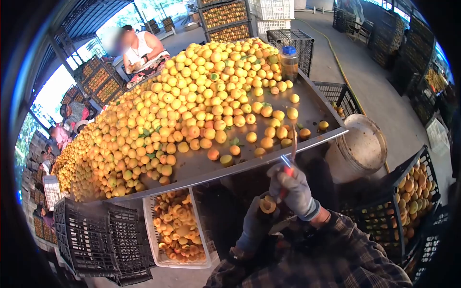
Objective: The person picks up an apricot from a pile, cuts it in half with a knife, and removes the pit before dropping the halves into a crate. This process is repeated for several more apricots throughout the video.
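My right hand (292, 189), in a grey glove, is closed round a red-handled knife (288, 171). The blade points up, away from me, past the metal table's front edge. Lower and to the left, my gloved left hand (254, 222) grips a cut apricot (267, 205), its hollow inner face showing. Both hands are in front of my body, close together. Beyond them, a large heap of whole apricots (192, 101) covers much of the metal table (192, 172). Several loose ones lie near its right front corner.
A white crate (205, 249) of apricot halves (177, 228) stands below the table, beside black crates (96, 240). To my right are a white bucket (367, 144) and a black crate of apricots (414, 197). A blue-capped bottle (289, 63) stands on the table; another person (146, 48) sits behind.
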Demonstrator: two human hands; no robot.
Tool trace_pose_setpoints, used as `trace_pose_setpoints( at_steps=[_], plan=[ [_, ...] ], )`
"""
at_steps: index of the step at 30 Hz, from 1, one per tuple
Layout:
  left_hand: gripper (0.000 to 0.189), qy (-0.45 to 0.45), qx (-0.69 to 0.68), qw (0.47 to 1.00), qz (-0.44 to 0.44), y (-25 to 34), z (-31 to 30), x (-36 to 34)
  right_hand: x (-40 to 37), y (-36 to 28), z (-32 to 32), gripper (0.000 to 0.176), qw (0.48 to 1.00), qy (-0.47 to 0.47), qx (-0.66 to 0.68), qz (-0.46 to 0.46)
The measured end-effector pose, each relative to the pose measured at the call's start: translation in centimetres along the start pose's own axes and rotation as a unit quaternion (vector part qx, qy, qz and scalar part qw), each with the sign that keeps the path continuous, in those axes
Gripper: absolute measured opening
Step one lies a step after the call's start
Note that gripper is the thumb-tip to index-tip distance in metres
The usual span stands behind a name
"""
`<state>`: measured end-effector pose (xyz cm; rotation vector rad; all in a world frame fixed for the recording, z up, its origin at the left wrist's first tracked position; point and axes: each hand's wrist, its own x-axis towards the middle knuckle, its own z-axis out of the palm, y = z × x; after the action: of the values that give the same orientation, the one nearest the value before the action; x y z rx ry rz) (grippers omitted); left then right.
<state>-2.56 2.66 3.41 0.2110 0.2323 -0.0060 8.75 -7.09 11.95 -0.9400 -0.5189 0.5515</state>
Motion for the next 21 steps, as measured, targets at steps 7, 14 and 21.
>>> trace_pose_setpoints(
  at_steps=[7, 14, 21],
  plan=[
    [0.046, 0.021, 0.335, 0.941, 0.030, -2.8, 2.4, -0.3, -1.8, -0.1, -1.1, 0.017, 0.989, 0.119, 0.080, -0.022],
    [0.047, 0.119, 0.612, 0.763, 0.173, -3.9, 4.4, -1.1, -3.1, 1.2, -1.0, 0.031, 0.994, 0.104, 0.038, -0.021],
    [0.029, 0.132, 0.732, 0.557, 0.369, -5.9, -0.3, 1.0, -2.6, 1.8, -0.6, 0.036, 0.972, 0.226, 0.044, 0.036]
  ],
)
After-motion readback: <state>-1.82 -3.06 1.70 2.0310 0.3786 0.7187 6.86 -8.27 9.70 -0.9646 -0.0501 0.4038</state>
